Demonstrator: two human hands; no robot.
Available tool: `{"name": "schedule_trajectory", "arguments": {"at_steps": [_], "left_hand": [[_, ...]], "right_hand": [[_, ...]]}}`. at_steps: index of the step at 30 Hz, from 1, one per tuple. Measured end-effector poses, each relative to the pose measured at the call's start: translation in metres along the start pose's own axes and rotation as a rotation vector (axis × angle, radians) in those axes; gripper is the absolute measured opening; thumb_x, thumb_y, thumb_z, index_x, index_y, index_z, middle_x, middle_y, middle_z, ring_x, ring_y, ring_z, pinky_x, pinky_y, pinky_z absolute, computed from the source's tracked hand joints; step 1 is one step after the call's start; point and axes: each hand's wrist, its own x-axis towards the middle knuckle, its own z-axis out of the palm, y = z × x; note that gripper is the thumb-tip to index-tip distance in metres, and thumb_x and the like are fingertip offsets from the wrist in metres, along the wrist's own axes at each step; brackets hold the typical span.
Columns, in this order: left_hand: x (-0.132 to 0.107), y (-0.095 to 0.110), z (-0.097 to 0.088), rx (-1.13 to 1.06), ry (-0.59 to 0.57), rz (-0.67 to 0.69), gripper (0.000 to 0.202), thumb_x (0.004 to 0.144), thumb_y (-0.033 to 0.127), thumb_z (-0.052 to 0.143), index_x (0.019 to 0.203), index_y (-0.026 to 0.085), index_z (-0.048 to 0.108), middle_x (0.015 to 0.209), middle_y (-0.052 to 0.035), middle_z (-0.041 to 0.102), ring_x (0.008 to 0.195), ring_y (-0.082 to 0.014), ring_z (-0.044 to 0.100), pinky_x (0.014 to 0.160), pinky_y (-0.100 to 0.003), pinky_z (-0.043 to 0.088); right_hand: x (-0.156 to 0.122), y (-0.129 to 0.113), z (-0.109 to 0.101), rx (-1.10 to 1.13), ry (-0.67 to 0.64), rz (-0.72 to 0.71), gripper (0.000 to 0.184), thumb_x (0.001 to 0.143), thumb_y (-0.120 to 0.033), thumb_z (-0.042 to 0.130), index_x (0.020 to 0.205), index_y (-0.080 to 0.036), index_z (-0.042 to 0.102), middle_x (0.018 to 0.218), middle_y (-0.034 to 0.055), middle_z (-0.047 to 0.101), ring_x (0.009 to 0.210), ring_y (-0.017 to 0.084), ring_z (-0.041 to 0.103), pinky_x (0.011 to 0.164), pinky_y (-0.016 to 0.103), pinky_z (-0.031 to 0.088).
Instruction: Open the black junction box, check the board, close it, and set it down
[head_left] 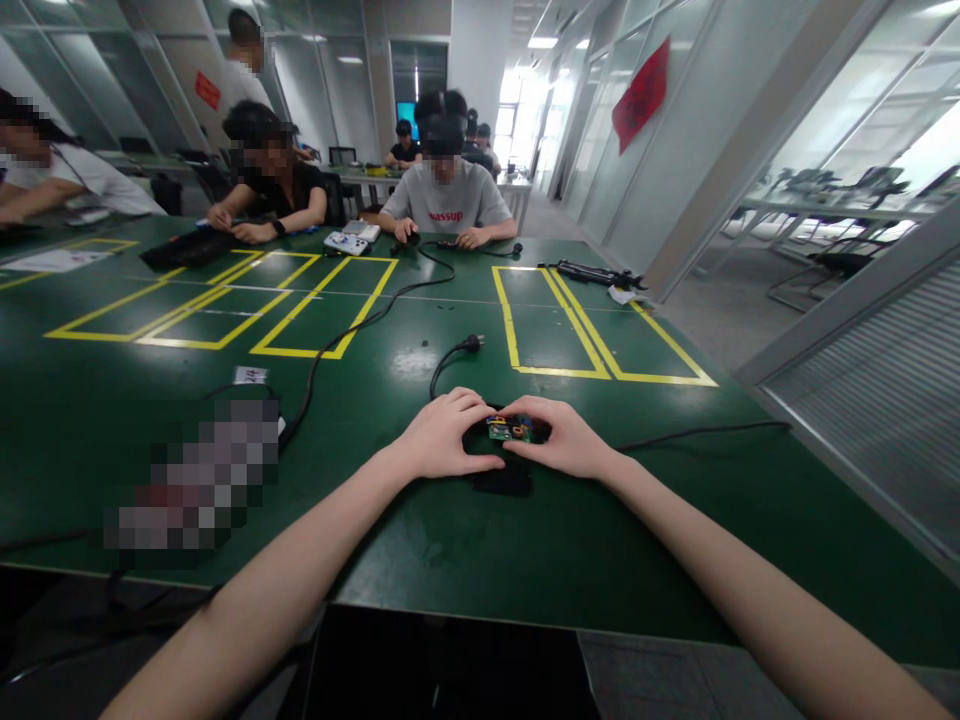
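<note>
A small black device (501, 478) lies on the green table (420, 540) right in front of me, opened so that a little circuit board (508, 430) with coloured parts shows inside. My left hand (444, 435) curls round its left side, thumb pressed along the front edge. My right hand (564, 438) curls round its right side, fingers bent over the board. Both hands grip the device together. A black cable (705, 433) runs from under my right hand to the right.
A black power cord with a plug (471, 344) lies just beyond my hands. Yellow tape rectangles (559, 325) mark the tabletop. Other people sit at the far side with devices. A black tool (592, 272) rests at the far right. A blurred patch (195, 480) lies to my left.
</note>
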Motion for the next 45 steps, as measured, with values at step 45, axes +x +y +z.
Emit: {"name": "schedule_trajectory", "arguments": {"at_steps": [45], "left_hand": [[-0.003, -0.016, -0.006, 0.004, -0.061, -0.107, 0.028, 0.090, 0.046, 0.069, 0.100, 0.020, 0.075, 0.091, -0.0033, 0.077, 0.075, -0.0175, 0.069, 0.065, -0.026, 0.047]], "right_hand": [[0.002, 0.006, 0.002, -0.174, -0.052, -0.135, 0.048, 0.082, -0.032, 0.075, 0.128, -0.020, 0.069, 0.117, 0.0132, 0.069, 0.106, 0.030, 0.065, 0.095, 0.050, 0.054]]}}
